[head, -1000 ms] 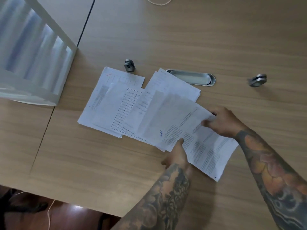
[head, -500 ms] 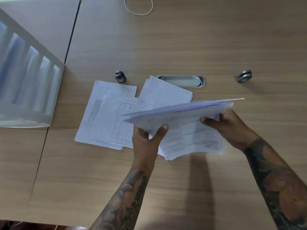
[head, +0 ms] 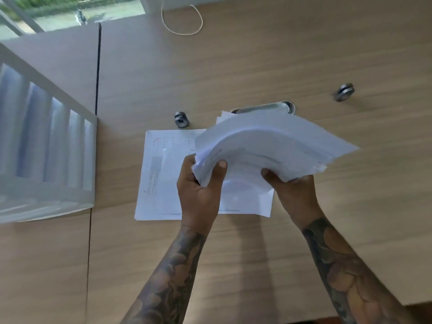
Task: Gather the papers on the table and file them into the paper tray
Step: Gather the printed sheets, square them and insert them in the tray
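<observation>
A bowed stack of white papers point(head: 268, 141) hangs above the wooden table point(head: 257, 66). My left hand point(head: 198, 190) grips its near left corner, thumb on top. My right hand point(head: 292, 192) holds the near right edge from below. Under the stack, several printed sheets point(head: 161, 174) still lie flat on the table, partly hidden by my hands. The white multi-tier paper tray point(head: 46, 146) stands at the left, apart from the sheets.
A metal oval cable grommet point(head: 280, 107) sits just behind the held stack. Two small round metal fittings point(head: 181, 119) point(head: 343, 92) lie on the table. A loop of white cord point(head: 182, 22) rests near the far edge, by a window.
Both hands lifted a bundle of papers off the table and raised it higher; the bundle now bows upward. The view tilted up, showing the far table edge and window.
</observation>
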